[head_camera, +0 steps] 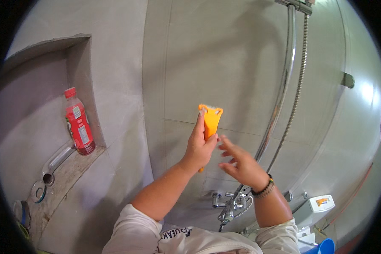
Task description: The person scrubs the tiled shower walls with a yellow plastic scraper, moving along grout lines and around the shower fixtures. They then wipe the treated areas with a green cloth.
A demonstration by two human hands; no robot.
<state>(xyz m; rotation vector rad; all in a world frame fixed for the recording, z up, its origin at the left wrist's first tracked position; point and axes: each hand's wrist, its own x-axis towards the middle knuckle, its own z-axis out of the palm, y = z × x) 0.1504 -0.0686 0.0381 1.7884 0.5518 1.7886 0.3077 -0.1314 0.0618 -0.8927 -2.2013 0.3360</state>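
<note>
An orange plastic scraper [212, 122] with a wide head is held up in front of a tiled wall, near the middle of the view. My left hand [200, 146] grips its handle, the fingers along one side and the thumb across it; the handle's end shows below the hand. Close by on the right, my right hand [238, 162] is raised with its fingers apart and nothing in it. It wears beaded bracelets [264, 189] at the wrist.
A red-capped drink bottle [80, 123], a chrome pipe [58, 158] and round rings stand in a wall niche. A shower riser [285, 82] with hose and mixer tap [230, 204] runs down the wall. At lower right are a toilet cistern [320, 204] bearing an orange item and a blue bucket [326, 247].
</note>
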